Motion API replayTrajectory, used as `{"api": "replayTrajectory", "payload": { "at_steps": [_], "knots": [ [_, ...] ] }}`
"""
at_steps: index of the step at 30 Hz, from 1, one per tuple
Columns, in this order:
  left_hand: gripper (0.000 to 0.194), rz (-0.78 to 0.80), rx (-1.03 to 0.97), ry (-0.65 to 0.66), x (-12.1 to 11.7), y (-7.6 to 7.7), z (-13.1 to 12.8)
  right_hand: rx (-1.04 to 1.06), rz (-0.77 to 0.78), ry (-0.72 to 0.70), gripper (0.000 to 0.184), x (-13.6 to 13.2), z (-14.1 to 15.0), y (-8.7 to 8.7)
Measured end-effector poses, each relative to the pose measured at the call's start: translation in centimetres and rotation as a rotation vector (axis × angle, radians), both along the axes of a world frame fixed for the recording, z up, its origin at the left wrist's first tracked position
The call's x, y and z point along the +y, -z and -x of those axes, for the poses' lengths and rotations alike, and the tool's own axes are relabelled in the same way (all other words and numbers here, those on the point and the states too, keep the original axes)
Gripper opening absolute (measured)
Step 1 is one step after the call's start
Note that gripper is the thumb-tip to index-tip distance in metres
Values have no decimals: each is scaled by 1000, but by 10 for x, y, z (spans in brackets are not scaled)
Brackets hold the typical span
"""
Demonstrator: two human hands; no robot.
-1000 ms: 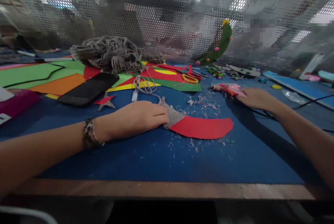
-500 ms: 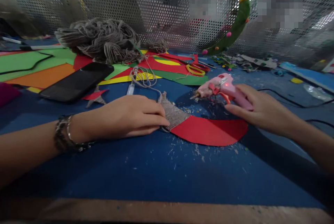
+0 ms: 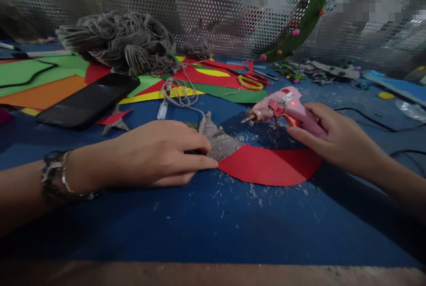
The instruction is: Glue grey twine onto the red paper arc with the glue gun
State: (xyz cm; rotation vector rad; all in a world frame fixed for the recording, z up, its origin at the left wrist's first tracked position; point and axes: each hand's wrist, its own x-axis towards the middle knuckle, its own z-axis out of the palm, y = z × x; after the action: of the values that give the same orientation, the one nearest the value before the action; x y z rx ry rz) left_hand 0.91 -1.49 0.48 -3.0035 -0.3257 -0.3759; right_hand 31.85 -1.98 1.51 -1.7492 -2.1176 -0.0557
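Observation:
My right hand [image 3: 336, 137] is wrapped round the handle of a pink hot glue gun [image 3: 281, 107]. A small light glows on the gun, and its nozzle points left, above the table. Below it lies a curved red paper crescent [image 3: 269, 166], its left end covered with rows of grey yarn [image 3: 218, 139]. My left hand [image 3: 163, 152] rests against that end, its fingers closed on the crescent's edge; the fingertips touch where grey meets red. A loose strand of yarn [image 3: 181, 95] leads from the covered end back past the hand.
A big heap of grey yarn [image 3: 116, 46] sits at the back left over coloured paper sheets [image 3: 43, 88]. Nearby are a black phone [image 3: 89, 99], a red-and-grey star [image 3: 115, 120] and yellow-handled scissors [image 3: 251, 82]. A green felt crescent [image 3: 301, 28] leans against the perforated screen [image 3: 213, 6].
My right hand has lifted the glue gun from farther back and brought it nearer, above the crescent. The view has moved closer; my left hand stays at the yarn-covered end.

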Motion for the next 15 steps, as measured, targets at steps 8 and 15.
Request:
{"api": "replayTrajectory", "payload": {
  "at_steps": [8,15],
  "knots": [
    [29,-21,-59,-3,-1,4,-5,-3,-38,-22,42,-3,5,1],
    [34,17,5,8,3,0,4,-40,-63,-73,43,-4,6,2]
  ]
}}
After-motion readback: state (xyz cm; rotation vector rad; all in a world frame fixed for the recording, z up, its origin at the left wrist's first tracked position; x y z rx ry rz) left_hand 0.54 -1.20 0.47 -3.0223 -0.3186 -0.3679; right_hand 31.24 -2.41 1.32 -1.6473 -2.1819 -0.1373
